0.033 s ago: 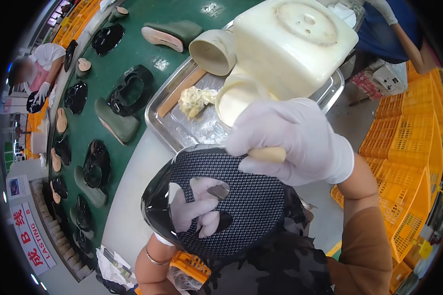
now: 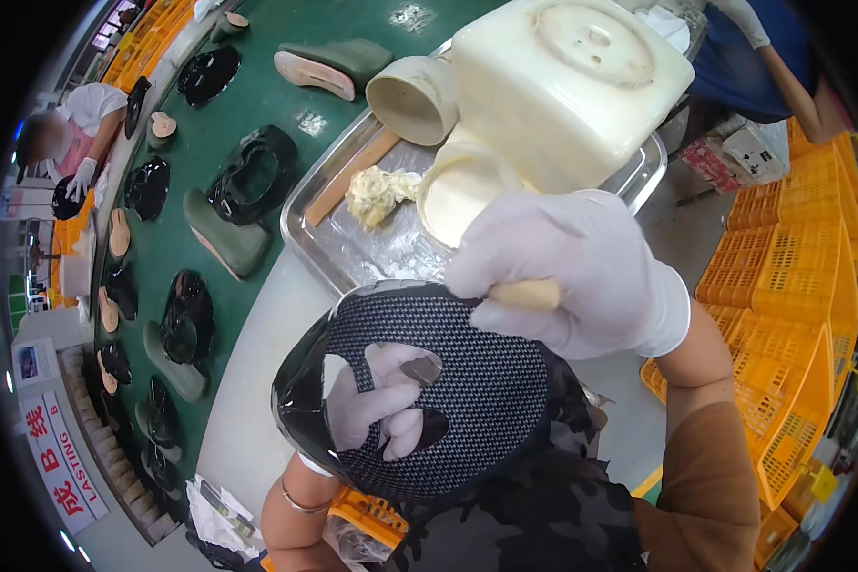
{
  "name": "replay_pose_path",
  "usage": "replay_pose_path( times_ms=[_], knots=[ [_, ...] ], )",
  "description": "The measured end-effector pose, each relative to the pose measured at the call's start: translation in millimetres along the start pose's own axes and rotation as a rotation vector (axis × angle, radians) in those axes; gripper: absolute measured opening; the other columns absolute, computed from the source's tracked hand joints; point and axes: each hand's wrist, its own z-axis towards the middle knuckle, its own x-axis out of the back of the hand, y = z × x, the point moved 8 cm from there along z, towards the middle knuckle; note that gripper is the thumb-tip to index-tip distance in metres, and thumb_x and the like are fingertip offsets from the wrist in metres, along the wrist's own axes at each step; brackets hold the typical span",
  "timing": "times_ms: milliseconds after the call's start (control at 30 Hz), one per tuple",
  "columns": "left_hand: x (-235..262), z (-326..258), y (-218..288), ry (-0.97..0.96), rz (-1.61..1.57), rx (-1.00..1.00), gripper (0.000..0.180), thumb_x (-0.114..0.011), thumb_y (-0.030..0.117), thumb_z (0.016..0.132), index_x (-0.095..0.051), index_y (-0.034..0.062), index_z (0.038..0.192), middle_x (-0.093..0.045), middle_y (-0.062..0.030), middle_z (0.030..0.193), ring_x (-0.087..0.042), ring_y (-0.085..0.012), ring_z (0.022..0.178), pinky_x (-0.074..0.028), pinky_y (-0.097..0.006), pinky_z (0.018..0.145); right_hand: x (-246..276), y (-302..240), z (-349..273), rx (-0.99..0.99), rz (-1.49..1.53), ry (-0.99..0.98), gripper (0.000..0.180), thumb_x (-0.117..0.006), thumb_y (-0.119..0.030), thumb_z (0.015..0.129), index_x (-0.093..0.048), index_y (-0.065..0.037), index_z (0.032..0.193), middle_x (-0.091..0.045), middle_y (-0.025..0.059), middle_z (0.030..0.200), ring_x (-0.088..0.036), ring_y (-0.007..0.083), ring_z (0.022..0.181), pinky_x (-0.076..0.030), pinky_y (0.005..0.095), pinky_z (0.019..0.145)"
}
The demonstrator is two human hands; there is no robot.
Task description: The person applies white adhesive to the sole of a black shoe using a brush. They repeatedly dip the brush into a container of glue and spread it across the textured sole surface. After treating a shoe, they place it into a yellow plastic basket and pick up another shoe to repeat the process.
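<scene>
Head view: the left hand [image 2: 377, 405], in a white glove, sits inside a black shoe upper [image 2: 429, 391] with a woven grey mesh pattern; its fingers are curled together and show through the cut-out openings, supporting the piece from beneath, low in the centre of the frame over the person's lap. The right hand [image 2: 567, 272], also white-gloved, is closed in a fist around a pale wooden handle [image 2: 524, 293], whose working end is hidden; the fist rests at the upper right edge of the upper, touching it. Just beyond stands a steel tray [image 2: 353, 253] holding a yellowish lump of paste [image 2: 377, 191], a wooden stick [image 2: 353, 176] and a large cream plastic container [image 2: 562, 81] with a round spout. Left of the tray runs a green conveyor belt [image 2: 267, 105] carrying black uppers [image 2: 253, 172] and olive shoe lasts [image 2: 224, 234] in rows. Yellow plastic crates [image 2: 791, 276] are stacked at right. Another person in a white glove [image 2: 81, 176] works at the belt's far left side.
</scene>
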Motion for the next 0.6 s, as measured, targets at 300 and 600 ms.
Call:
replay_pose_path(
  times_ms=[300, 600],
  knots=[
    [4, -11, -1, 0.132, 0.135, -0.095, 0.029, -0.04, 0.0, 0.083, -0.043, -0.0062, 0.111, -0.034, -0.0035, 0.049, -0.035, -0.0151, 0.034, -0.027, -0.025, 0.033, -1, -1, 3, 0.132, 0.216, 0.346, 0.016, -0.065, -0.014, 0.079, -0.055, -0.008, 0.09, -0.06, 0.0053, 0.08, -0.059, 0.0228, 0.068, -0.047, 0.029, 0.06],
    [20, -22, -13, 0.13, 0.053, -0.201, 0.032, -0.043, 0.0, 0.084, -0.044, 0.0039, 0.116, -0.042, -0.0076, 0.056, -0.039, -0.0179, 0.037, -0.033, -0.028, 0.035, 3, -2, -5, 0.061, 0.447, 0.491, 0.016, -0.06, -0.008, 0.085, -0.05, 0.0, 0.094, -0.06, 0.0069, 0.083, -0.058, 0.015, 0.061, -0.047, 0.025, 0.056]
  ],
)
